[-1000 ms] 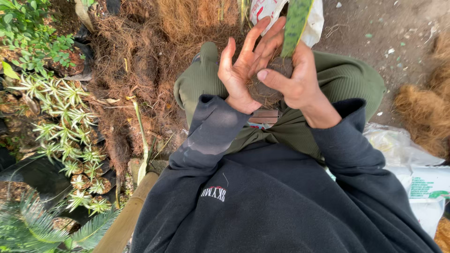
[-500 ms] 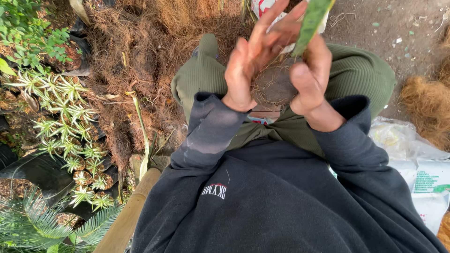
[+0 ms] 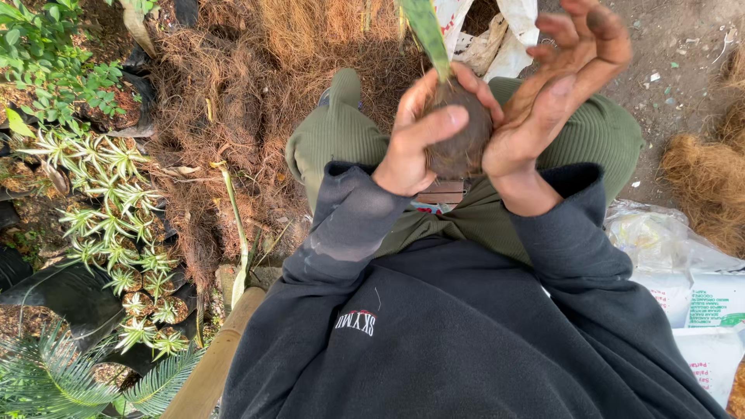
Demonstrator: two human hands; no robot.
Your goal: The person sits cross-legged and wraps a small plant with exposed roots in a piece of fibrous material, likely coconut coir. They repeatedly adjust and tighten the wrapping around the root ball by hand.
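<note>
head view | left hand [image 3: 419, 143] fingers wrapped around brown root ball [image 3: 459, 132], held above lap | right hand [image 3: 555, 93] palm against ball's right side, fingers spread wide, lifted off | green leaf [image 3: 425, 27] rises from ball | striped plants [image 3: 116, 209] left | white bags [image 3: 683, 287] right

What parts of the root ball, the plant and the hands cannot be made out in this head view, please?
- Root ball: its far side and underside are hidden by the left hand and right hand.
- Green leaf: its tip is cut off by the top edge.
- Right hand's palm: turned away from the camera.
</note>
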